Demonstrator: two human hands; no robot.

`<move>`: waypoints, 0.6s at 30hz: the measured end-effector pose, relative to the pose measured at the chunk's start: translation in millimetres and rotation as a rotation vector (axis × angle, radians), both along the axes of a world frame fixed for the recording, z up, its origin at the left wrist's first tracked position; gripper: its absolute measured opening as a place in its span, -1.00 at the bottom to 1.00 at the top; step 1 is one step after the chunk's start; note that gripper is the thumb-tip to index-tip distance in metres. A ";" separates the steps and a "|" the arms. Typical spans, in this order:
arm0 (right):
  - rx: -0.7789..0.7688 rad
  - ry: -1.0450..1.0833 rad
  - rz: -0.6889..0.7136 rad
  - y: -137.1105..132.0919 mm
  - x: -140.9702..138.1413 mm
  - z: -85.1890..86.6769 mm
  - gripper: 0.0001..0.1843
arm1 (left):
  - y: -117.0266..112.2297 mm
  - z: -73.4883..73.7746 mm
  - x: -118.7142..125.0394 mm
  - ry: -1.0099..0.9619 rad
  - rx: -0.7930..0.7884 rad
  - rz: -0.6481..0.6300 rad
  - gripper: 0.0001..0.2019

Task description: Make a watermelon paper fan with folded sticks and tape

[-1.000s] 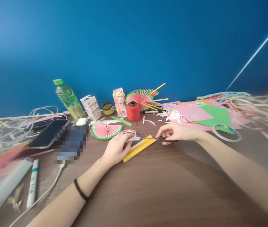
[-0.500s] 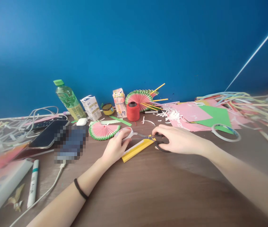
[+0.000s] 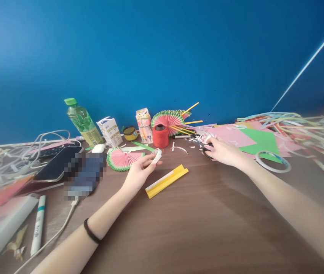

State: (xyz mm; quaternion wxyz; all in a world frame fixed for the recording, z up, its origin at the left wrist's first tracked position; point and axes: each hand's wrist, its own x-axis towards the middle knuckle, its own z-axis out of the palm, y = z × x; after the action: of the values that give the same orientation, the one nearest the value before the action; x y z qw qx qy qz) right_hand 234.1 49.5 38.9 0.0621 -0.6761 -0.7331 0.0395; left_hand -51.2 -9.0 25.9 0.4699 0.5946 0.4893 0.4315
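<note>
My left hand [image 3: 140, 171] is closed on a roll of white tape [image 3: 157, 155], tilted and partly hidden by the fingers. Scissors with black handles [image 3: 206, 152] are in my right hand [image 3: 221, 150], with their blades pointing left beside a heap of white paper scraps [image 3: 206, 137]. Between and below the hands lies a folded yellow paper strip [image 3: 167, 182] with a white band along one side. A pleated pink-and-green paper fan [image 3: 123, 159] rests just beyond my left hand.
Along the wall stand a green bottle [image 3: 83, 121], a white carton [image 3: 109, 131] and a red thread spool [image 3: 160, 137]. Phones [image 3: 59, 163] and a marker [image 3: 38, 226] lie left. Coloured paper [image 3: 260, 142] and another tape roll [image 3: 273, 161] lie right.
My right hand has moved away and to the right with the scissors, off the yellow strip. The left hand has shifted slightly and turned the tape roll, which now shows less.
</note>
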 end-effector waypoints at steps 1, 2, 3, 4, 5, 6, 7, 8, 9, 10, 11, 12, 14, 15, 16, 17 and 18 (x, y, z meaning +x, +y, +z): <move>-0.008 -0.067 -0.043 4.8 5.4 -2.4 -0.60 | 0.2 1.7 0.9 -0.032 -0.037 -0.012 -0.65; -0.011 -0.115 -0.058 8.6 10.4 -4.4 -0.60 | 0.1 3.2 1.8 -0.058 -0.064 -0.018 -0.67; -0.014 -0.148 -0.055 11.6 14.7 -6.1 -0.59 | -0.2 4.2 2.8 -0.078 -0.080 -0.015 -0.69; -0.021 -0.167 -0.049 13.9 18.1 -7.2 -0.58 | -0.7 5.0 3.9 -0.094 -0.090 -0.007 -0.73; -0.027 -0.171 -0.039 15.3 20.5 -7.8 -0.58 | -1.2 5.6 5.1 -0.105 -0.097 0.005 -0.77; -0.024 -0.162 -0.030 16.1 21.6 -7.8 -0.57 | -1.9 5.9 6.3 -0.117 -0.100 0.020 -0.82; -0.007 -0.137 -0.023 16.1 21.2 -7.2 -0.57 | -2.6 6.1 7.7 -0.133 -0.101 0.031 -0.87; 0.029 -0.095 -0.013 15.2 19.0 -6.1 -0.57 | -3.3 6.2 9.0 -0.154 -0.105 0.040 -0.90; 0.080 -0.032 0.010 13.2 15.0 -4.5 -0.58 | -4.2 6.3 10.4 -0.179 -0.113 0.040 -0.90; 0.140 0.052 0.042 10.1 9.0 -2.6 -0.59 | -5.1 6.4 11.8 -0.205 -0.120 0.031 -0.89; 0.194 0.157 0.092 5.6 1.3 -0.5 -0.62 | -6.1 6.6 13.3 -0.232 -0.129 0.016 -0.86; 0.227 0.278 0.175 -0.3 -7.8 1.6 -0.67 | -7.2 6.9 14.8 -0.256 -0.140 -0.002 -0.84; 0.286 0.474 0.320 -15.5 -28.2 4.8 -0.75 | -9.5 7.2 17.8 -0.283 -0.156 -0.039 -0.83; 0.298 0.546 0.400 -24.2 -38.3 5.7 -0.74 | -10.6 7.2 19.3 -0.289 -0.160 -0.050 -0.83; 0.298 0.613 0.476 -33.2 -47.8 6.0 -0.72 | -11.6 7.1 20.8 -0.292 -0.165 -0.053 -0.83; 0.290 0.672 0.546 -41.9 -56.2 5.7 -0.68 | -12.6 6.8 22.2 -0.295 -0.172 -0.054 -0.82; 0.283 0.708 0.603 -50.0 -63.3 4.7 -0.63 | -13.5 6.4 23.7 -0.301 -0.177 -0.052 -0.82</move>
State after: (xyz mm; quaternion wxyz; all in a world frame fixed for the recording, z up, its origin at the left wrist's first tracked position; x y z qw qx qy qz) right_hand 170.8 -0.5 43.6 0.3849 -0.3634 -0.8285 0.1830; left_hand -27.6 -22.5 32.4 0.5996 0.4919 0.4339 0.4585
